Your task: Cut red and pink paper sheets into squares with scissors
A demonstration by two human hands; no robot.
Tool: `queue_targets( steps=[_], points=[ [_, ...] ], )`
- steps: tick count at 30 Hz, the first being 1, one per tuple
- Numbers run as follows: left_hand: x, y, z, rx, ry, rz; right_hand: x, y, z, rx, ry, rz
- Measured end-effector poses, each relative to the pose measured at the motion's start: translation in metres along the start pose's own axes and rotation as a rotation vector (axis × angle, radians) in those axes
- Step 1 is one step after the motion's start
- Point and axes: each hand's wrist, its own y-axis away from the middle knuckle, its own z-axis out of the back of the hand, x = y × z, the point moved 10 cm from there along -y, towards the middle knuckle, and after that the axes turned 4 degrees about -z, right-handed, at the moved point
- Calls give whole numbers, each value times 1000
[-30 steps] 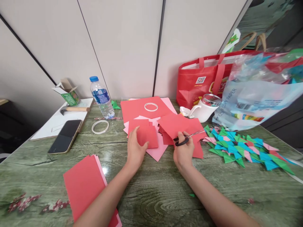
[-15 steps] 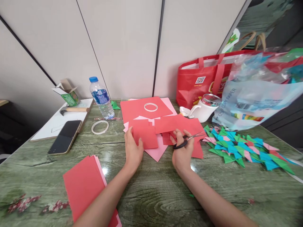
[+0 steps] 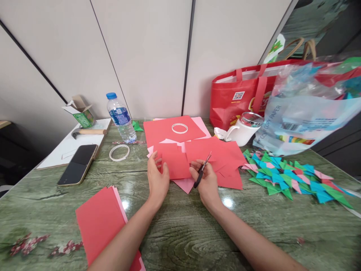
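Observation:
My left hand (image 3: 158, 178) is at the left edge of a square piece of red paper (image 3: 176, 162), thumb and fingers curled round that edge. My right hand (image 3: 207, 182) has a pair of scissors with black handles (image 3: 199, 177) tucked in it, blades pointing up and away. Its thumb and fingertips touch the right side of the same square. More red paper pieces (image 3: 228, 160) lie overlapping beyond and to the right of my right hand. A pink sheet (image 3: 186, 185) shows from under the square.
Behind lies a red sheet (image 3: 158, 130) with a tape roll (image 3: 179, 128) on it. A second tape roll (image 3: 119, 153), bottle (image 3: 122, 116), phone (image 3: 77, 164) and hammer (image 3: 90, 131) stand left. Folded paper pieces (image 3: 290, 175), a white mug (image 3: 245, 130) and bags (image 3: 225, 101) are right.
My right hand has moved left to the square's edge, and the scissors have swung from pointing right to pointing up. A red piece near that hand now lies flat on the others.

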Motion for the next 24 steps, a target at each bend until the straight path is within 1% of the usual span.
queue_targets(
  steps=[3, 7, 10, 13, 15, 17, 20, 22, 24],
  points=[
    [-6, 1, 3, -32, 89, 2, -2, 1, -3, 31, -36, -27],
    [-24, 2, 10, -85, 280, -40, -6, 1, -2, 16, -151, -77],
    [-35, 4, 7, -47, 441, -72, -10, -1, 1, -24, -260, -122],
    [-39, 4, 0, 7, 518, -84, -11, -2, 4, -49, -315, -130],
    [-34, 3, -2, 7, 534, -60, -11, -3, 5, -53, -328, -134],
    [-24, 1, -3, -13, 542, -9, -12, -3, 5, -54, -330, -139],
    [-4, 0, -6, -24, 519, 126, -13, -4, 6, -55, -309, -137],
    [9, 2, -12, 13, 479, 231, -13, -3, 6, -50, -284, -134],
    [20, 6, -19, 80, 440, 315, -13, -3, 5, -41, -249, -126]
  ],
)
